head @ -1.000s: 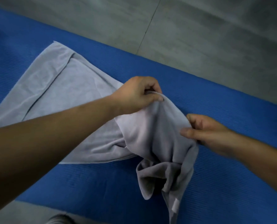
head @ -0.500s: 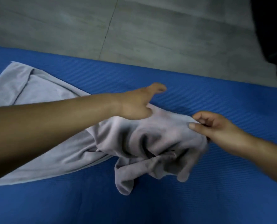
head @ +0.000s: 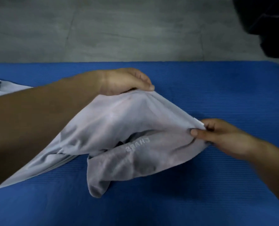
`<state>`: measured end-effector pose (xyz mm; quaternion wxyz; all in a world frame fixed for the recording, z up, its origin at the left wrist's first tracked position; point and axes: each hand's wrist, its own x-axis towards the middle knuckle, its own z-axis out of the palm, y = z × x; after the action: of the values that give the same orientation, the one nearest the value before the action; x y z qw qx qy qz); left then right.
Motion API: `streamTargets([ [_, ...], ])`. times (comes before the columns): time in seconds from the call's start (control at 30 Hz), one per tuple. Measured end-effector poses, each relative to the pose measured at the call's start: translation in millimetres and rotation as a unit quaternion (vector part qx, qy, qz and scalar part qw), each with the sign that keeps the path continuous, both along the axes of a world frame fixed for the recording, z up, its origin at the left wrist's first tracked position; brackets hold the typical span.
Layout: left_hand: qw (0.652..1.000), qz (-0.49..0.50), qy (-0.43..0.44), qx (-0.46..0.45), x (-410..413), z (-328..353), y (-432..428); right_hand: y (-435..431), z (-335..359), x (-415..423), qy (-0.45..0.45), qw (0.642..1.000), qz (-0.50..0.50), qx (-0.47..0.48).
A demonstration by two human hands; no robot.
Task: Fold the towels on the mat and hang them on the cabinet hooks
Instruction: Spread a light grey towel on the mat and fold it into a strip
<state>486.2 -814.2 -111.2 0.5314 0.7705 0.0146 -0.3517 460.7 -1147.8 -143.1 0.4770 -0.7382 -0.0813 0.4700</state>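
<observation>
- Since half a second ago the left grip (head: 125, 80), a bare hand, has closed: its thumb stuck out over the cloth then, and now its fingers curl down over the top edge of the grey towel (head: 119, 121) and hold a bunch of it
- The right grip (head: 220, 134) pinches the towel's corner as before, between thumb and curled fingers, with a thin white hem showing just above the thumb
- Between the two grips the edge now runs taut, a straight ridge lifted off the mat, where earlier it sagged in folds
- Below that ridge the towel hangs loose and rumpled, and a rounded flap droops on the near side onto the blue ribbed mat (head: 217, 88); pale lettering (head: 138, 144) shows mirrored on the flap
- The rest of the towel trails left under the left forearm and lies on the mat up to the picture's edge
- Beyond the mat's far edge is grey tiled floor (head: 119, 30), with a dark shape (head: 269, 22), too dim to make out, in the top right corner
</observation>
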Motion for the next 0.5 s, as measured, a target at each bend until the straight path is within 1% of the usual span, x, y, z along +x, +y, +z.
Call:
streamTargets([
  [0.03, 1.000, 0.009, -0.005, 0.007, 3, -2, -3, -10, -3, 3, 0.026, 0.997, -0.059, 0.039],
  [0.1, 0.997, 0.033, -0.044, 0.050, 10, -10, -10, -23, -4, 9, 0.057, 0.979, -0.171, 0.092],
  [0.2, 0.979, 0.083, -0.111, 0.152, 21, -32, -26, -31, -5, 20, 0.054, 0.949, -0.292, 0.106],
  [0.23, 0.968, 0.092, -0.140, 0.188, 26, -40, -32, -30, -6, 26, 0.037, 0.941, -0.323, 0.094],
  [0.27, 0.952, 0.090, -0.175, 0.235, 30, -47, -37, -27, -7, 36, 0.000, 0.934, -0.352, 0.066],
  [0.33, 0.902, 0.078, -0.249, 0.343, 40, -55, -47, -21, -13, 65, -0.104, 0.916, -0.388, 0.002],
  [0.37, 0.882, 0.094, -0.272, 0.373, 45, -55, -52, -16, -14, 82, -0.147, 0.907, -0.396, -0.011],
  [0.4, 0.874, 0.131, -0.277, 0.376, 50, -54, -56, -12, -14, 98, -0.167, 0.899, -0.404, -0.001],
  [0.47, 0.882, 0.210, -0.255, 0.338, 57, -53, -64, -6, -19, 122, -0.169, 0.894, -0.413, 0.023],
  [0.5, 0.890, 0.228, -0.240, 0.312, 55, -53, -68, -5, -22, 126, -0.179, 0.898, -0.402, -0.007],
])
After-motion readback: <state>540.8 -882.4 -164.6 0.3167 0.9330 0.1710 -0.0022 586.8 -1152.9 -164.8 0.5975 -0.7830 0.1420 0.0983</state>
